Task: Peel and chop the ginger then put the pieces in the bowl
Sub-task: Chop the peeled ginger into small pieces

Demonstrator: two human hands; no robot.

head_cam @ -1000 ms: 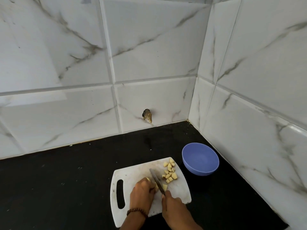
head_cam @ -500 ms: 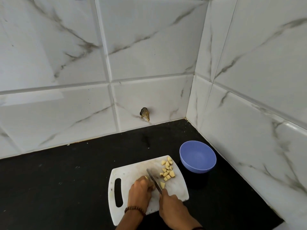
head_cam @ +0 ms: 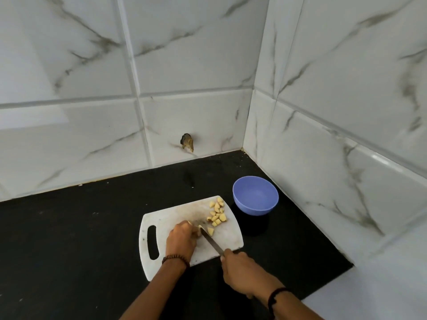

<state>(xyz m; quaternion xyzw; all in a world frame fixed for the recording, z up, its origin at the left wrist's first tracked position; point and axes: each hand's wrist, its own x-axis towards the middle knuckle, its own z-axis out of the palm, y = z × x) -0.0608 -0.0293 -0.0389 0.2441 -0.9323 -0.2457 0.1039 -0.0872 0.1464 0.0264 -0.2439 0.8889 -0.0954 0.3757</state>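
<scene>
A white cutting board [head_cam: 171,218] with a handle slot lies on the black counter. Several pale yellow chopped ginger pieces [head_cam: 217,212] sit near its far right corner, and one more piece [head_cam: 210,231] lies beside the blade. My left hand [head_cam: 181,239] curls over the remaining ginger [head_cam: 198,228], mostly hiding it. My right hand [head_cam: 240,271] grips the handle of a knife [head_cam: 211,241], whose blade points toward the ginger at my left fingertips. An empty blue bowl [head_cam: 255,195] stands just right of the board's far corner.
The black counter [head_cam: 80,239] ends at white marble-tiled walls behind and to the right, forming a corner close to the bowl. A small dark hole [head_cam: 187,142] breaks the back wall tile. A white surface [head_cam: 381,292] borders the counter at the lower right.
My right hand has drawn back toward me with the knife, so more of the blade shows. The left hand stays on the ginger. The camera view has shifted slightly.
</scene>
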